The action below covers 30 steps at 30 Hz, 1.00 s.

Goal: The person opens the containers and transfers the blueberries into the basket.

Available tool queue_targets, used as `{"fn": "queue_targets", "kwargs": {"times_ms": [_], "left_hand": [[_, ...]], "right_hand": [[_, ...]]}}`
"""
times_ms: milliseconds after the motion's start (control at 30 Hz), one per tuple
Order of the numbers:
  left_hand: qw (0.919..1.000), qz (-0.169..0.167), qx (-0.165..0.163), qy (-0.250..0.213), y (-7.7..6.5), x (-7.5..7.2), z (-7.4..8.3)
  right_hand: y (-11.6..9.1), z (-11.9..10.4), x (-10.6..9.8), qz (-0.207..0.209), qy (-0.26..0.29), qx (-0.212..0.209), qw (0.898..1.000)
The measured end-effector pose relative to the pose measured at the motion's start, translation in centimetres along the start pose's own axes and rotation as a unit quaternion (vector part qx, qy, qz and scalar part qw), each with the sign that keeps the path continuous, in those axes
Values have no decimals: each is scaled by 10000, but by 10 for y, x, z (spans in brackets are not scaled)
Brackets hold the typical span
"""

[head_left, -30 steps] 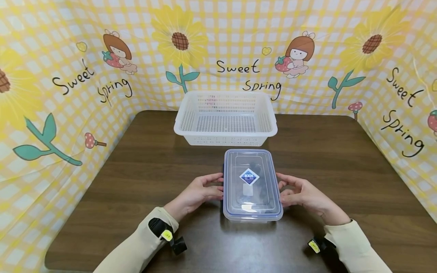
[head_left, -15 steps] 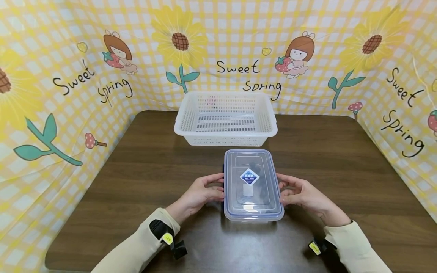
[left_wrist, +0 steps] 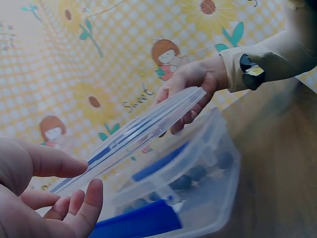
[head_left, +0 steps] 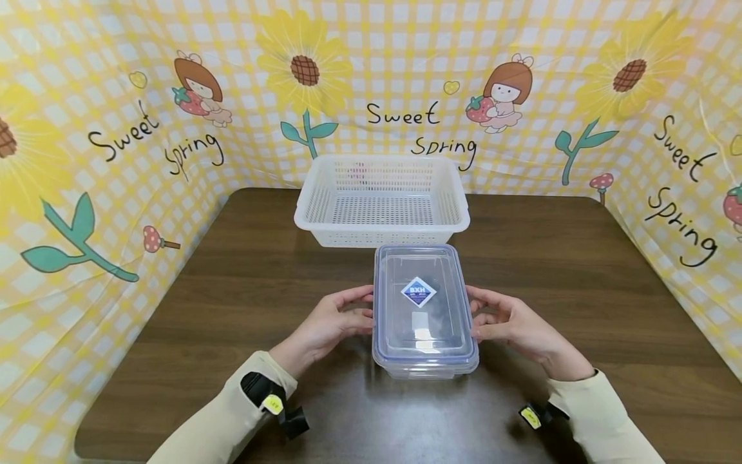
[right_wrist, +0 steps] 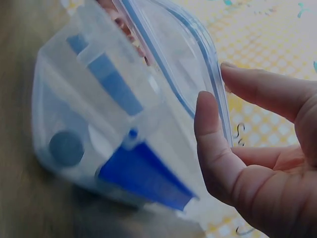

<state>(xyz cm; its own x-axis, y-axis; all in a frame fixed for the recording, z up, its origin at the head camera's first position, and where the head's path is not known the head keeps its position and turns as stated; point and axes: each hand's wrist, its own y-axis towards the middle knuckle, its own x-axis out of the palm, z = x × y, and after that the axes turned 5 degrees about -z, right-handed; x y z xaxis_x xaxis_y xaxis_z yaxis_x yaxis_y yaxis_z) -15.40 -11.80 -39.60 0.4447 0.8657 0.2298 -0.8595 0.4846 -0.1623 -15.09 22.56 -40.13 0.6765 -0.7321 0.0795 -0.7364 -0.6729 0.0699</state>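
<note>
A clear lid with a blue seal (head_left: pixel 446 316) and a diamond BXH sticker (head_left: pixel 418 292) is raised off a transparent plastic box (left_wrist: pixel 210 208). My left hand (head_left: pixel 319 332) pinches the lid's left edge between thumb and fingers. On the opposite edge, my right hand (head_left: pixel 524 335) grips it the same way. Both wrist views show a gap between lid and box. Blue latches (left_wrist: pixel 138 220) on the box's sides hang unfastened. Inside the box lie several dark round balls (left_wrist: pixel 198 173), blurred through the plastic; from the head view the lid covers them.
Behind the box stands a white perforated plastic basket (head_left: pixel 382 228) on the brown wooden table (head_left: pixel 249 270). A yellow checked cloth (head_left: pixel 382 71) with printed flowers surrounds the table's back and sides.
Both hands have lifted the lid from the box, and it looks larger and slightly farther left and up in the head view. The basket has stayed in place.
</note>
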Motion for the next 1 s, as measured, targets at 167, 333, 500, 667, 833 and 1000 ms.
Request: {"fn": "queue_targets", "kwargs": {"times_ms": [167,333,500,667,833,1000], "left_hand": [[9999,-59,101,13,-9,-13,11],[9995,-67,303,-10,-22,-32,18],[9969,-220,718,-223,-41,-60,24],[9937,-476,985,-226,-63,-90,31],[9926,-627,1037,-121,-83,-121,31],[9925,-698,956,-304,-97,-151,20]], "right_hand": [[12,-8,10,94,-80,-88,9999],[29,-12,27,16,76,-266,9996],[51,-16,51,5,270,-201,9994],[74,-17,76,-47,428,78,9990],[95,-19,98,-415,370,467,9974],[118,-17,116,-754,372,930,9921]]}}
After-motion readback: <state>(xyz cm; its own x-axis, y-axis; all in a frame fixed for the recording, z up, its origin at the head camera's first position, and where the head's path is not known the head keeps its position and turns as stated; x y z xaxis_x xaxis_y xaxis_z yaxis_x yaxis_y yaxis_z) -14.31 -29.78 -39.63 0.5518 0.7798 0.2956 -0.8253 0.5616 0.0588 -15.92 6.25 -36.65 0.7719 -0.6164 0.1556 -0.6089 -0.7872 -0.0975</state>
